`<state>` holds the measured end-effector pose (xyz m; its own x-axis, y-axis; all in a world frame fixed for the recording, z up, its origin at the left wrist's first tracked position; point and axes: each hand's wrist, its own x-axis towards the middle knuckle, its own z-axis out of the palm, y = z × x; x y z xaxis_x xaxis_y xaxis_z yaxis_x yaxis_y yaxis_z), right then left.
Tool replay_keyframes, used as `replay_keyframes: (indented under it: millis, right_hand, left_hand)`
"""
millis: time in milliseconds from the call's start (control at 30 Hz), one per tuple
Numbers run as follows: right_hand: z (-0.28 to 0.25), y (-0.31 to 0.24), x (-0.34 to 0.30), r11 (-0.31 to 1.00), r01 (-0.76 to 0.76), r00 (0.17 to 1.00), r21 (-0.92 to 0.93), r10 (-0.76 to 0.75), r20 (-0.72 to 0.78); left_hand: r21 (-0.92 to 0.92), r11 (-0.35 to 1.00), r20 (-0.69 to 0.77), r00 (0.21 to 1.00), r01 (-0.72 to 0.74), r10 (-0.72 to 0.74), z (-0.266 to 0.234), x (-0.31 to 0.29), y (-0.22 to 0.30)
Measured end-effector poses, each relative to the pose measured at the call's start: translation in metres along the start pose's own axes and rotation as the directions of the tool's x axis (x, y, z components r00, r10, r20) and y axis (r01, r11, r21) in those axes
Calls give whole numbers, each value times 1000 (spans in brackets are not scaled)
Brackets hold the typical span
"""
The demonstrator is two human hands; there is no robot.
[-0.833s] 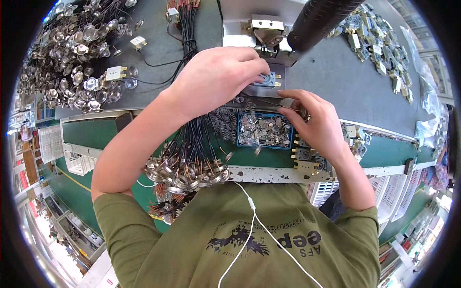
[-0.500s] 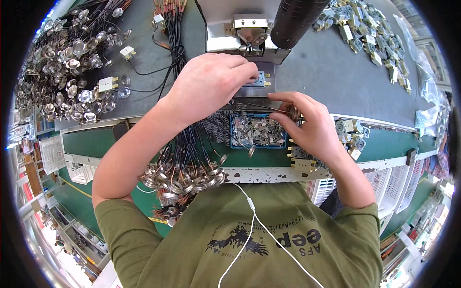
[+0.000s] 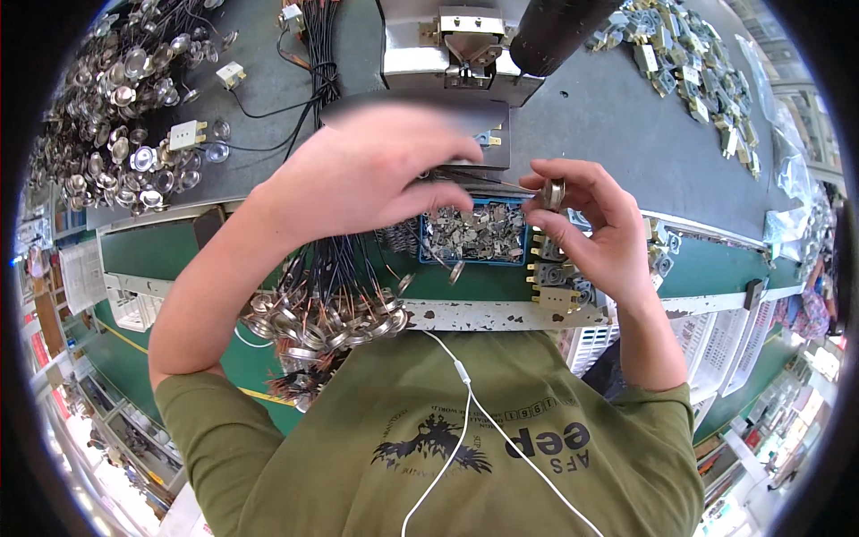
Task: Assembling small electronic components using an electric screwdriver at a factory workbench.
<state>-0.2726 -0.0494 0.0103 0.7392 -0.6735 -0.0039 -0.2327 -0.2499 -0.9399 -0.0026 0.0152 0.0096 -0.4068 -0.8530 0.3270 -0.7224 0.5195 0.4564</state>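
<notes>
My right hand pinches a round metal cap between thumb and fingers. A thin dark wire runs left from the cap toward my left hand. My left hand hovers over the front of the press base, slightly blurred, thumb and fingers apart with nothing visibly held. Just beyond its fingertips, a blue-grey switch block with brass terminals lies on the base, partly hidden by the fingers. Below both hands sits a blue tray of small metal pieces.
A press with a black cylinder stands ahead. Wired metal caps heap at left; a black wire bundle hangs over the edge, ending in caps. Switch blocks pile far right and near right.
My left hand has come back from the switch block on the press base, its fingers now spread. My right hand has turned slightly, still pinching the cap. The view has shifted a little.
</notes>
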Motion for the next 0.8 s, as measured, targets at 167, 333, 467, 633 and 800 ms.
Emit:
replay_keyframes:
  millis: [167, 333, 467, 633, 800]
  right_hand:
    - [-8, 6, 14, 993, -117, 987, 16, 114, 111]
    - [-1, 18, 25, 933, -238, 952, 269, 170, 253]
    - [8, 16, 34, 788, -316, 932, 528, 153, 329]
    - [13, 14, 37, 703, -332, 932, 629, 143, 332]
    - [29, 7, 20, 971, -55, 981, 234, 96, -169]
  left_hand:
    - [-20, 997, 44, 996, -81, 82, -4, -7, -8]
    - [-78, 997, 81, 996, -17, 23, -22, -10, -2]
    - [-151, 984, 125, 989, 94, -75, -34, -8, -6]
    - [-115, 989, 124, 989, 96, -82, -37, -11, -6]
    - [-96, 986, 44, 990, 139, -135, -22, -15, 4]
